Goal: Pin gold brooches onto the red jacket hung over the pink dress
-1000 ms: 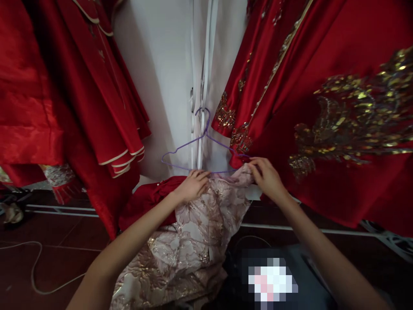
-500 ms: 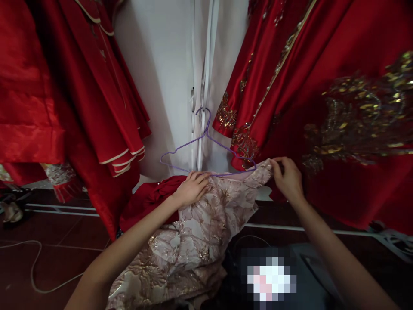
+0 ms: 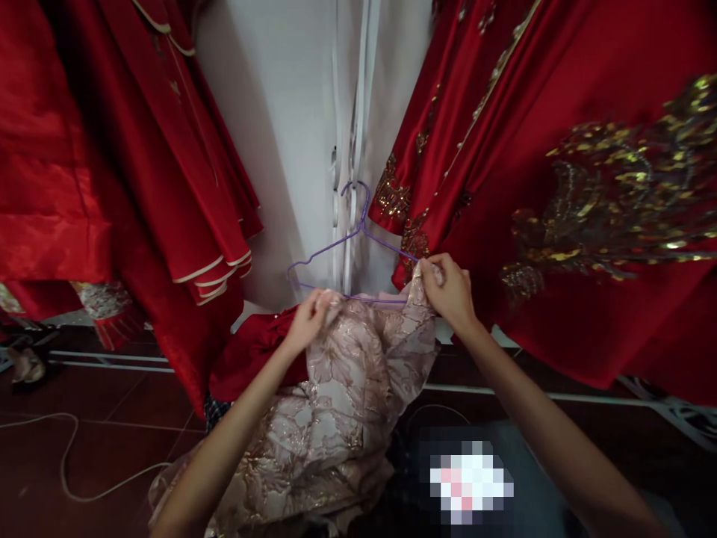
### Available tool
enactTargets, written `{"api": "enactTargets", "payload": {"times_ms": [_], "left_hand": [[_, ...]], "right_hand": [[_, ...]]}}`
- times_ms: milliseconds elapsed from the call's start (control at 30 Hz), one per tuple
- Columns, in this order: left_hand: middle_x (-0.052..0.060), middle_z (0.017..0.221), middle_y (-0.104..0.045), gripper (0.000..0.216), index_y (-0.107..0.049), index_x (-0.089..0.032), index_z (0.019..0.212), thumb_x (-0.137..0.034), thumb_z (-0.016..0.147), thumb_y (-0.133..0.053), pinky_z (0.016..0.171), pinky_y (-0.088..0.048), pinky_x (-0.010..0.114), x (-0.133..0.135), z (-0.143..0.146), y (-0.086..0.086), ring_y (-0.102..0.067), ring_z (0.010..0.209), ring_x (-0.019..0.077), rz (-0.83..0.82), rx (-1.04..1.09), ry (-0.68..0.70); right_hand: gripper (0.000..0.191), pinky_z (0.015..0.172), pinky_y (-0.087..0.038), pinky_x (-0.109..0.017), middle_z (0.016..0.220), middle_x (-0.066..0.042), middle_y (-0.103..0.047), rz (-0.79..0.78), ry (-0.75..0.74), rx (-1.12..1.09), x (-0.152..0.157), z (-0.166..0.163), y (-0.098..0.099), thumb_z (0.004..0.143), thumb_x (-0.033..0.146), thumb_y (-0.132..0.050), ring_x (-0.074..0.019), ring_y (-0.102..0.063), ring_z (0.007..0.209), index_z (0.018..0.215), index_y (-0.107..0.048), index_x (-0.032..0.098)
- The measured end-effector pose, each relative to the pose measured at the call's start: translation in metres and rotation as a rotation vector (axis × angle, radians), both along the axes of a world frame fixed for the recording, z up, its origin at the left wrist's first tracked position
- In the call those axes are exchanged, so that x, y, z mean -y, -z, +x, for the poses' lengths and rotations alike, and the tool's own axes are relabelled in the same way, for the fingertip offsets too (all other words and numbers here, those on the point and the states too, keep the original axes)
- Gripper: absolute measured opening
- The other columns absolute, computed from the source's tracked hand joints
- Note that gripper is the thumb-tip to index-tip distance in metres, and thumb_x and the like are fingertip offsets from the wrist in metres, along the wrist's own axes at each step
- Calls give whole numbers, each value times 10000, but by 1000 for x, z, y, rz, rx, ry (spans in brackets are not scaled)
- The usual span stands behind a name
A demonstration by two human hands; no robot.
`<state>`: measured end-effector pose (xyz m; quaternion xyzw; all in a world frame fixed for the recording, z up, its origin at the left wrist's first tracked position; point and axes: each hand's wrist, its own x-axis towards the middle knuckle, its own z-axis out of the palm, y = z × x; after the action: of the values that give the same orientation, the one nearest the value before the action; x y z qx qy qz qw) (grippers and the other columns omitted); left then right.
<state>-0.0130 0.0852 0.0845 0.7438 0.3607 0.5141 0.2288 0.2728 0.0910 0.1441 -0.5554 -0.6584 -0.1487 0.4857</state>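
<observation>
A purple wire hanger [image 3: 330, 245] hangs by its hook from a white vertical strip in the middle. Below it spreads a pale pink brocade dress [image 3: 336, 403] with a gold floral pattern. My right hand [image 3: 451, 291] pinches the dress's right shoulder part, which covers the hanger's right end. My left hand [image 3: 309, 317] is closed on the upper left edge of the dress, just below the hanger's lower bar. The hanger's left end stands bare of the dress. A dark red cloth [image 3: 252, 351] lies beside and behind my left forearm.
Red garments [image 3: 207, 187] hang on the left, and red gowns with gold embroidery [image 3: 610, 209] hang on the right. Low white rails [image 3: 117, 361] run near the floor. A pale cable [image 3: 70, 448] curves over dark tiles. Shoes [image 3: 25, 366] sit at far left. A blurred bright patch [image 3: 470, 478] shows below.
My right hand has moved left with the shoulder part, drawing it further over the hanger's right end. My left hand has shifted slightly left and now grips the dress edge.
</observation>
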Motion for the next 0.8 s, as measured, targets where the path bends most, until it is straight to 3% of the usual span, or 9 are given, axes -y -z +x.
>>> {"api": "enactTargets", "payload": {"times_ms": [100, 200, 367, 700, 800], "left_hand": [[33, 789, -647, 342, -615, -155, 834, -473, 820, -489, 729, -443, 242, -28, -45, 20, -575, 770, 148, -49, 121, -295], [41, 743, -658, 377, -642, -141, 805, -505, 741, -569, 666, -446, 243, -49, -81, 33, -583, 701, 151, -86, 196, -436], [71, 836, -686, 417, -664, -127, 877, -505, 747, -548, 690, -460, 245, -64, -102, 37, -607, 769, 167, -123, 154, -421], [68, 834, -684, 411, -654, -124, 873, -497, 774, -513, 702, -471, 247, -59, -105, 40, -608, 757, 164, -118, 117, -414], [71, 861, -686, 418, -655, -122, 889, -497, 777, -507, 715, -475, 250, -59, -103, 33, -610, 777, 168, -101, 127, -418]], "right_hand": [[267, 729, -377, -352, 788, -29, -652, 19, 6, 3, -3, 4, -4, 864, 470, -430, -220, -582, 746, 827, -536, 227], [282, 724, -366, -346, 744, -21, -642, 32, 16, 13, -6, 8, -11, 857, 482, -432, -212, -577, 722, 778, -533, 231], [295, 700, -373, -339, 710, -24, -636, -11, -21, 8, -6, 10, -19, 865, 490, -416, -210, -572, 692, 751, -529, 242], [309, 699, -378, -349, 711, -31, -638, -25, -29, 3, -9, 15, -18, 857, 512, -417, -220, -574, 691, 754, -536, 247], [306, 698, -377, -344, 705, -27, -635, -20, -42, 5, -10, 15, -18, 858, 506, -421, -214, -573, 681, 745, -534, 245]]}}
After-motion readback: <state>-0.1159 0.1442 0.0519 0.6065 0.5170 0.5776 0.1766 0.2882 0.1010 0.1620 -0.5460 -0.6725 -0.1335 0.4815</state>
